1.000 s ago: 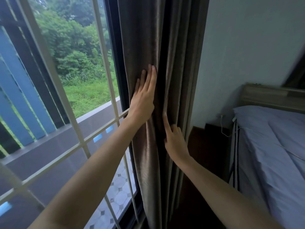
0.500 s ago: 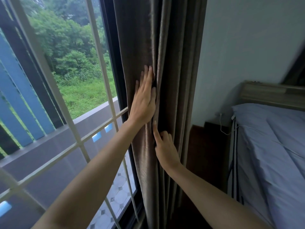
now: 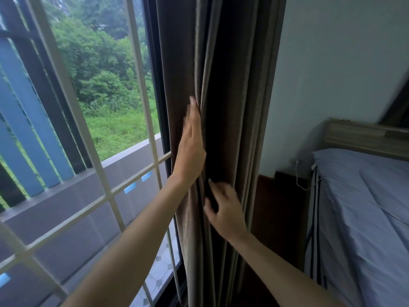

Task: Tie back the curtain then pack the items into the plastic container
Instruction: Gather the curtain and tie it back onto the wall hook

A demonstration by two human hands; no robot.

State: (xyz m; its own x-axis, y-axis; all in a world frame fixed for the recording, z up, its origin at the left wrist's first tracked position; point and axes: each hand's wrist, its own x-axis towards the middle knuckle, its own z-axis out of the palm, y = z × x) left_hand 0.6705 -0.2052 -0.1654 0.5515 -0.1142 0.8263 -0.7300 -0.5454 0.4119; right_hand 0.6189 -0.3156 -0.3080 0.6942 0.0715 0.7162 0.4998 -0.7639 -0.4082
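A brown curtain (image 3: 232, 74) hangs gathered in folds at the right edge of the window. My left hand (image 3: 192, 142) lies flat against its left folds, fingers straight and pointing up. Lower down, my right hand (image 3: 223, 207) reaches into a dark fold of the curtain with fingers spread and loosely bent, blurred by motion. No tie-back, plastic container or items to pack are in view.
A window with a white grille (image 3: 93, 134) fills the left, with a balcony wall and greenery outside. A bed with a pale blue cover (image 3: 365, 207) stands at the right, its wooden headboard (image 3: 363, 134) against the wall. A white cable (image 3: 297, 173) hangs by a dark bedside stand.
My left hand has turned edge-on and slid right, pressing the folds together. My right hand has dropped a little and spread its fingers in the fold. The view has shifted slightly.
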